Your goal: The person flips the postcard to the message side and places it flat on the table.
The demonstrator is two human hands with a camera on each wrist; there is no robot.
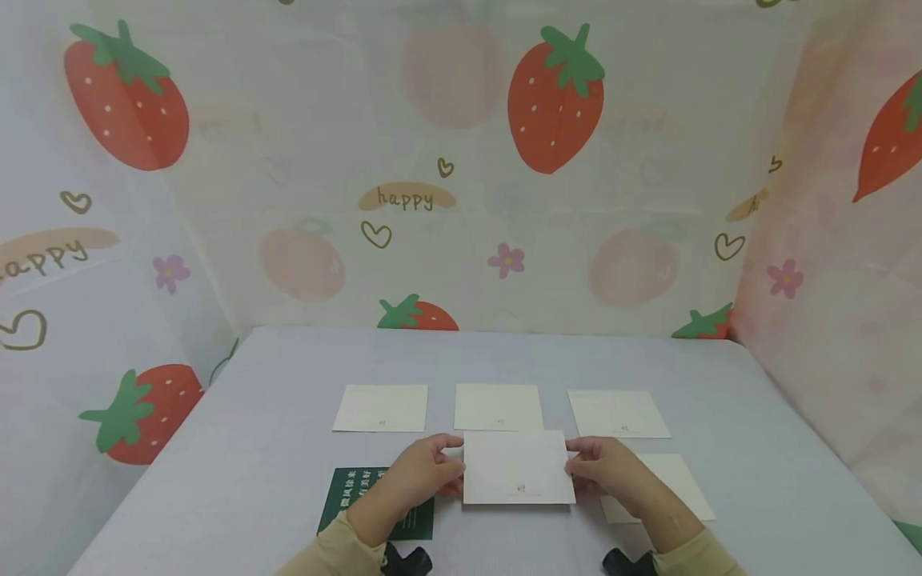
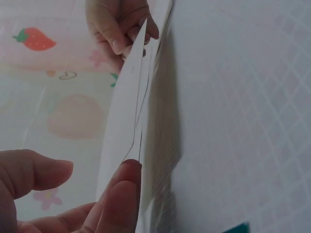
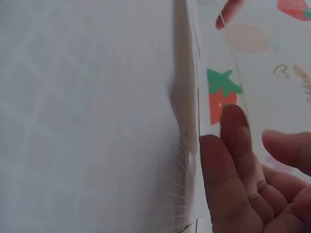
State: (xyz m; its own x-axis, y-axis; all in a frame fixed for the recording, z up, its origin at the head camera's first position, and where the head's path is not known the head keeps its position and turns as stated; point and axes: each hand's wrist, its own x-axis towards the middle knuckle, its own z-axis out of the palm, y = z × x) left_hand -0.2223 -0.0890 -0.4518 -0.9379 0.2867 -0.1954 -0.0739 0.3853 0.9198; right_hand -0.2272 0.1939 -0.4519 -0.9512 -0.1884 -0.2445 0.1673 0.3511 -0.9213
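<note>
Both hands hold a cream card [image 1: 515,464] with a tiny print near its lower middle, just above the table. My left hand [image 1: 425,472] is at its left edge and my right hand [image 1: 608,472] at its right edge. In the left wrist view, fingertips [image 2: 127,177] lie against the card [image 2: 121,107], with the thumb off to the other side. The right wrist view shows the card nearly edge-on, between the thumb and the fingers [image 3: 235,126]. Under my left forearm lies a dark green card [image 1: 414,524] with white characters, partly hidden.
Three similar cream cards lie in a row farther back: left [image 1: 382,408], middle [image 1: 497,406] and right [image 1: 618,412]. Another cream card [image 1: 680,484] lies partly under my right forearm. The white table [image 1: 180,496] meets a strawberry-print cloth [image 1: 461,144] behind.
</note>
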